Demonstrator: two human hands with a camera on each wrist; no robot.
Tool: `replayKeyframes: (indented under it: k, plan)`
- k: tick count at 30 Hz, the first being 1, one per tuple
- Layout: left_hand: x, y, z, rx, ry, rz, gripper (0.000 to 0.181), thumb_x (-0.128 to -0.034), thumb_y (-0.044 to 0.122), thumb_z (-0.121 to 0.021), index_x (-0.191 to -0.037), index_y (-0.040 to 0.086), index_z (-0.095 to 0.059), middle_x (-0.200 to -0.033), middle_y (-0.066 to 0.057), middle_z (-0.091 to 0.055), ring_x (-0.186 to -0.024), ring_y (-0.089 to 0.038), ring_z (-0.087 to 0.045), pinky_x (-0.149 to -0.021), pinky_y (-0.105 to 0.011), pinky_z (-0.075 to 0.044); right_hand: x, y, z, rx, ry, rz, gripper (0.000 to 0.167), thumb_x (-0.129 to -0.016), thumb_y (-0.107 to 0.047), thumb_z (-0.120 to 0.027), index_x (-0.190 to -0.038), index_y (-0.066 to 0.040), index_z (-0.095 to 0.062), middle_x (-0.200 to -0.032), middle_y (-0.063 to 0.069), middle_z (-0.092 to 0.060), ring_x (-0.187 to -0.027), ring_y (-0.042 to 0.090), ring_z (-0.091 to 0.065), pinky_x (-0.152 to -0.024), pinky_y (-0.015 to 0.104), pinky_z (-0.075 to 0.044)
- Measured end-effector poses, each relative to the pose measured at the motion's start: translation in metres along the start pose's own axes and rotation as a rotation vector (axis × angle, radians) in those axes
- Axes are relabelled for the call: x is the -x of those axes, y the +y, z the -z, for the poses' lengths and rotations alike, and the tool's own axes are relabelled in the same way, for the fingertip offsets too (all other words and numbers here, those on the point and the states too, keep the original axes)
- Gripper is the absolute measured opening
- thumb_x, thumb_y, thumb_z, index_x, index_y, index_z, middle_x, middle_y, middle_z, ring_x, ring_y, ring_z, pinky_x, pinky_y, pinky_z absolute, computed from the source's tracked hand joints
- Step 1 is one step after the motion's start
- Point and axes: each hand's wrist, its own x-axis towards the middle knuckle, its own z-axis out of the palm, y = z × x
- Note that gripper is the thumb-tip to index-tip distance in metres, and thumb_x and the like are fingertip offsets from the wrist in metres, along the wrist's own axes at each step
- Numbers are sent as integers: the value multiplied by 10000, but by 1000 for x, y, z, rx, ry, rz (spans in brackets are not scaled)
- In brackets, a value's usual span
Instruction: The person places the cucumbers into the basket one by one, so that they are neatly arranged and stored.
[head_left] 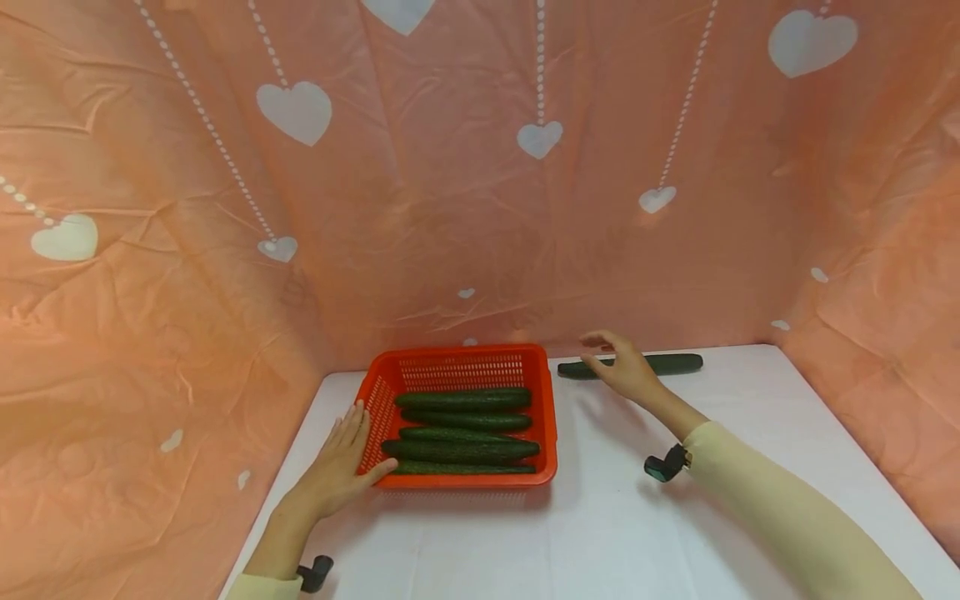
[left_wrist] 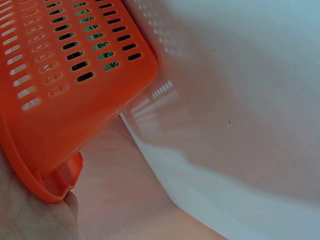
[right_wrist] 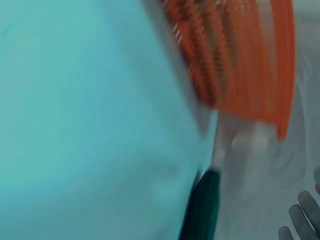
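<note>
A red plastic basket (head_left: 550, 417) with slotted walls stands on the white table, holding several long dark green cucumbers (head_left: 465, 451) laid side by side. My left hand (head_left: 336, 468) rests on the basket's left rim, fingers stretched along it and the thumb over the front left corner. In the left wrist view, part of the palm (left_wrist: 35, 215) lies against the rim. To the right of the basket, a single cucumber (head_left: 678, 363) lies near the table's back edge. Over its left part hovers my right hand (head_left: 626, 371), fingers loosely spread and apart from it in the right wrist view.
White cloth covers the table (head_left: 480, 550). Peach-coloured sheeting (head_left: 480, 225) with white hearts hangs behind and on both sides, close to the table's back edge. A small black device (head_left: 667, 463) is worn at the right wrist, another (head_left: 315, 575) at the left.
</note>
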Motion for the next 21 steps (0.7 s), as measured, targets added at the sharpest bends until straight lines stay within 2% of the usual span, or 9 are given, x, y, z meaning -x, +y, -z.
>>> replayKeyframes:
  k: [6, 12, 21]
  plan:
    - [0, -1, -1, 2, 12, -10, 1062, -1020, 600, -637, -1652, -123, -184, -1770, -280, -29, -1640, -471, -3, -1322, -621, -42, 10, 32, 29, 86, 9, -46, 371, -984, 6, -751, -1329, 87, -641, -1275, 293, -702, -1213, 502, -644, -1058, 673, -499]
    - [1, -2, -1, -1, 4, 5, 1067, -1021, 611, -629, -1662, -106, -166, -1775, -268, -14, -1641, -468, 6, -1318, -632, -46, 16, 58, 51, 162, -48, -113, 423, -1006, -60, -751, -1381, 82, -614, -1340, 310, -664, -1294, 528, -568, -1107, 698, -432]
    - [0, -1, -1, -9, 9, -2, 1056, -1022, 605, -632, -1658, -109, -185, -1774, -269, -30, -1643, -463, -6, -1320, -627, -56, 29, 87, 76, 210, -149, -178, 486, -1009, -128, -760, -1417, 76, -595, -1416, 329, -589, -1394, 538, -467, -1184, 720, -327]
